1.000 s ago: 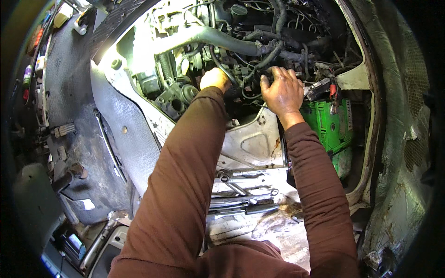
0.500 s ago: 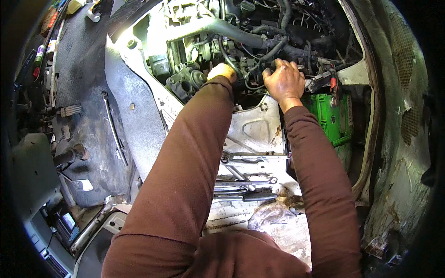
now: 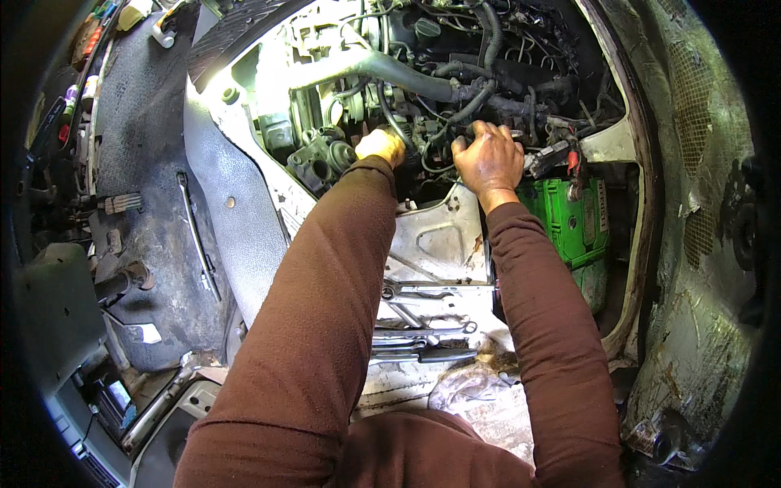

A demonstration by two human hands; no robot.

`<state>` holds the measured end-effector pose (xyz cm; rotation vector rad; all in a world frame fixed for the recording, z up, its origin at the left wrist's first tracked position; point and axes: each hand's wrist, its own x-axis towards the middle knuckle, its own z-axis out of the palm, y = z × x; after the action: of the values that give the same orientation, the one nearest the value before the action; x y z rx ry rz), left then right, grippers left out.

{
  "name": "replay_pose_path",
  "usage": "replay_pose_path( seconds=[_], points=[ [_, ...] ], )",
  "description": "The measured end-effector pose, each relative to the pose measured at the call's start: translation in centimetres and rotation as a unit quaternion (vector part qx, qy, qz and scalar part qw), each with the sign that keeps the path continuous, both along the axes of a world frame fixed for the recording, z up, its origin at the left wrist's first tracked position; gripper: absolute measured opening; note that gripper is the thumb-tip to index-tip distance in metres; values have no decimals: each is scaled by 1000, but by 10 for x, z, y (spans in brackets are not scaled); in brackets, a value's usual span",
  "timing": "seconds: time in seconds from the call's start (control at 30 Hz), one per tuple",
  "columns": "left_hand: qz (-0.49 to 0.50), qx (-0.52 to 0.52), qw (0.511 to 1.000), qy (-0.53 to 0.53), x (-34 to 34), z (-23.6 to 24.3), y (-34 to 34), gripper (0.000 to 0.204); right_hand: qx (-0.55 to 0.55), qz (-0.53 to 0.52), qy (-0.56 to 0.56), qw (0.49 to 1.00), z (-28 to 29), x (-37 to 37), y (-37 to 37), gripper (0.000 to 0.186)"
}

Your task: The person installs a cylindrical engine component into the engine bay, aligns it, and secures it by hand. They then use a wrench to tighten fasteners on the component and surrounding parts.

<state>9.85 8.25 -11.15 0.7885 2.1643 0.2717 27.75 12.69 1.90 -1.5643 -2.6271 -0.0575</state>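
Observation:
Both my arms, in brown sleeves, reach into an open engine bay [image 3: 472,89]. My left hand [image 3: 381,148] is down among the parts beside a dark round-ported housing [image 3: 325,159], below a thick grey pipe [image 3: 374,67]; its fingers are hidden. To the right, my right hand [image 3: 490,163] is bent over the front of the engine, near a black corrugated hose [image 3: 476,102]. Its thumb stands a little apart from the curled fingers, and whatever they grip is hidden beneath them. A green battery [image 3: 561,215] sits to the right of that wrist.
Several wrenches [image 3: 431,332] lie on the pale metal ledge before me, with a dirty rag [image 3: 468,390] nearer. A long-handled ratchet [image 3: 195,232] rests on the floor mat at left. A red cable clamp [image 3: 573,163] hangs above the battery. A metal frame edge [image 3: 639,236] bounds the right.
The whole view has shifted slightly, so the engine bay and battery sit a little further left. Both hands remain in nearly the same places among the engine parts.

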Motion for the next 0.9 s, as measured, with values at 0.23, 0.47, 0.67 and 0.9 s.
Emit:
replay_pose_path(
  seconds=[0.23, 0.47, 0.67, 0.9],
  points=[
    [38, -7, 999, 35, 5, 11, -5, 50, -17, -5, -12, 1000, 8, -2, -1, 40],
    [-151, -38, 979, 130, 1, -1, -7, 31, -7, -4, -27, 1000, 5, 0, 3, 39],
    [-179, -63, 971, 142, 1, -17, -9, 22, -4, -2, -17, 1000, -2, 0, 2, 40],
    [-147, -70, 977, 140, 1, -37, -8, 27, -6, -2, -8, 1000, 3, 0, 0, 39]
  ],
)
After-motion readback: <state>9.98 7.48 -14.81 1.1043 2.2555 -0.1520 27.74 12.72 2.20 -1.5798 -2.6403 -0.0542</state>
